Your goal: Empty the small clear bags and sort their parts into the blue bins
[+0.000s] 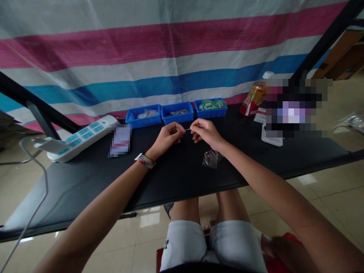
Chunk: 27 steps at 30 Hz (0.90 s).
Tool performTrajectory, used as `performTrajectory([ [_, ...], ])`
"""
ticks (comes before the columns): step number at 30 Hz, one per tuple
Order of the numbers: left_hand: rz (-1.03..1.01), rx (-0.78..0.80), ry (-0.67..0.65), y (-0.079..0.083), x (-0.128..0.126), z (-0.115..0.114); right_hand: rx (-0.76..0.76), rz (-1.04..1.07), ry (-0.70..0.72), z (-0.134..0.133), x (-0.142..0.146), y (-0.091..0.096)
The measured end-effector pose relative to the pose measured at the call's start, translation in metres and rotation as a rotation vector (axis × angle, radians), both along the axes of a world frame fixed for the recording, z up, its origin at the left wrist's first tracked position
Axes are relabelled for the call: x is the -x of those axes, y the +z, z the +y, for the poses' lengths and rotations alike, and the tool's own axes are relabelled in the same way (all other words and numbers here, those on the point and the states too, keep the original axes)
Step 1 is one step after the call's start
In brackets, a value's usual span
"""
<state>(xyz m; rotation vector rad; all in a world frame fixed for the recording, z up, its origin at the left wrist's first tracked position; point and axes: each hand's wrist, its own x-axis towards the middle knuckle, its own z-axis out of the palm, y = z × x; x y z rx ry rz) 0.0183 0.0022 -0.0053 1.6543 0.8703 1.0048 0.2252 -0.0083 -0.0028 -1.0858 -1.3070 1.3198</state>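
Note:
My left hand [167,138] and my right hand [205,132] meet above the black table [85,178], fingers pinched together. Between the fingertips of both hands sits a tiny metal part [188,129], too small to identify. A striped band circles my left wrist. Just below my right wrist a small clear plastic bag [211,158] lies on the table. Behind the hands stand three blue bins: the left bin [143,115] with clear bags, the middle bin [178,113] with metal pieces, the right bin [211,107] with green pieces.
A white and blue power strip [82,136] lies at the left with a cable running off the edge. An orange bottle [254,98] and a white stand [271,138] sit at the right. A striped tarp hangs behind the table.

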Motion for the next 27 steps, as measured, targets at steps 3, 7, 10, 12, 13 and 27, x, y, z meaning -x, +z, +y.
performTrajectory([
  [3, 0.016, -0.003, 0.002, 0.0, 0.0, 0.0, -0.008, 0.027, 0.01, 0.0, 0.001, -0.001],
  [7, 0.029, 0.043, 0.009, 0.002, -0.001, 0.0, -0.062, 0.027, -0.035, 0.001, 0.001, -0.001],
  [10, 0.05, 0.072, 0.014, 0.003, -0.001, 0.0, -0.082, 0.02, -0.032, 0.002, -0.001, 0.0],
  [12, 0.069, 0.077, 0.014, 0.002, 0.0, 0.0, -0.096, 0.007, -0.025, 0.002, -0.002, 0.0],
  [13, 0.07, 0.075, 0.017, 0.002, 0.0, 0.0, -0.102, 0.001, -0.023, 0.003, -0.002, 0.0],
  [27, 0.0, 0.092, 0.002, 0.002, 0.0, -0.001, 0.01, 0.093, -0.043, 0.015, -0.002, 0.012],
])
